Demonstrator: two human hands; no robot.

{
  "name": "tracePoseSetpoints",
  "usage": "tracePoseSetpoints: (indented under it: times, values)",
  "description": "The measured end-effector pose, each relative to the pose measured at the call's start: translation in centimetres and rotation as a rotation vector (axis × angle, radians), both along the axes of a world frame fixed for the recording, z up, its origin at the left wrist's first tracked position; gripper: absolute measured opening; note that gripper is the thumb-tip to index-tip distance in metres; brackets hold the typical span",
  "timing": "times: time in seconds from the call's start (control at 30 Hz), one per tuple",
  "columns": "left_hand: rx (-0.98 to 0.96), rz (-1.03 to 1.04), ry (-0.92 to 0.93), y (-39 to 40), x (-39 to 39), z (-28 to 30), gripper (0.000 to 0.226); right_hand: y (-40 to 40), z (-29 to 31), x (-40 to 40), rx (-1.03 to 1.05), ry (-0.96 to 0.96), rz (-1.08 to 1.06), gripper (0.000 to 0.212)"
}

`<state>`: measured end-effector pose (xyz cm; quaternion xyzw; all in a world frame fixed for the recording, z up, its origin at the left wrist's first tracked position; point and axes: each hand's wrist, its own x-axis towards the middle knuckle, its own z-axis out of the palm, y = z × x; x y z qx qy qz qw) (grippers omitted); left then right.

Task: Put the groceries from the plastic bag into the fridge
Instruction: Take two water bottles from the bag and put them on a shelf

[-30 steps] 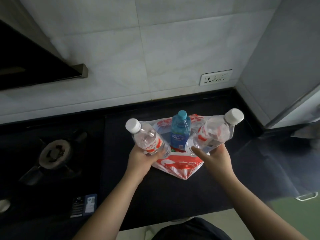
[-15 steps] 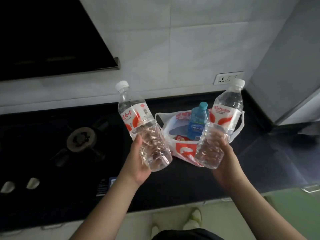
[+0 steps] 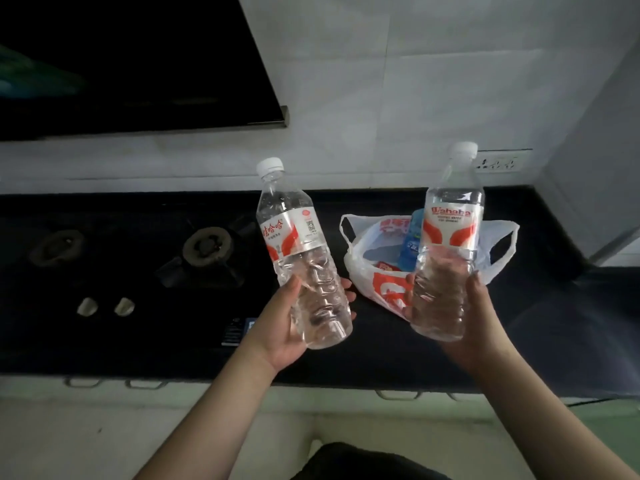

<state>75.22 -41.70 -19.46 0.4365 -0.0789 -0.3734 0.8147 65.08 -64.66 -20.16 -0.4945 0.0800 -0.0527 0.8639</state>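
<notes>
Both bottles are now lifted clear of the bag (image 3: 388,292) at 3 o'clock — left hand (image 3: 294,327) grips one bottle (image 3: 301,258), right hand (image 3: 474,320) the other (image 3: 446,251); fridge next.

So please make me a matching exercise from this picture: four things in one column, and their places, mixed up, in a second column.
Things:
1. bottle with Wahaha label
2. bottle with QR code label
3. blue bottle
4. wall socket

Places:
A. inside the plastic bag
B. in the left hand
C. on the white tiles above the counter
D. in the right hand

Pairs: 1-D, 2-B, 3-A, 4-C
</notes>
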Motion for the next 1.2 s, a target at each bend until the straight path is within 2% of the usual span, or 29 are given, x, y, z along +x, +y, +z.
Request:
tracePoseSetpoints:
  times: [0.07,0.2,0.3,0.47,0.53,0.7,0.9,1.0,1.1,1.2]
  values:
    - [0.006,0.052,-0.023,-0.4,-1.4,0.2,0.07,-0.5,0.5,-0.5,-0.005,0.026,0.052,0.073]
    - [0.029,0.16,-0.036,-1.4,-4.6,0.6,0.065,-1.9,0.1,-2.3,-0.03,0.051,0.114,0.087]
    - [0.038,0.224,-0.037,-1.8,-7.1,0.5,0.066,-2.6,-0.3,-3.0,-0.01,0.053,0.191,0.075]
    - [0.068,0.398,0.026,-0.3,-11.5,-0.2,0.068,-1.7,-0.8,-3.1,0.04,0.079,0.321,0.08]
    - [0.087,0.468,0.059,1.1,-13.2,-0.5,0.067,-0.6,-0.9,-2.8,0.038,0.068,0.402,0.075]
    - [0.167,0.623,0.033,5.5,-16.9,-0.5,0.063,3.7,-0.8,-2.3,0.054,0.053,0.597,0.067]
    - [0.093,0.825,-0.011,11.3,-22.9,0.5,0.078,10.9,-0.7,-3.1,0.038,0.061,0.84,0.068]
    - [0.068,0.919,-0.021,14.5,-26.4,0.5,0.075,14.9,-0.6,-4.3,0.05,0.087,0.942,0.074]
    - [0.013,1.006,0.001,17.2,-30.4,0.4,0.07,19.2,-0.4,-6.1,0.083,0.107,1.029,0.068]
    - [0.039,1.058,-0.023,20.3,-34.7,0.5,0.06,24.4,-0.3,-9.1,0.101,0.12,1.136,0.059]
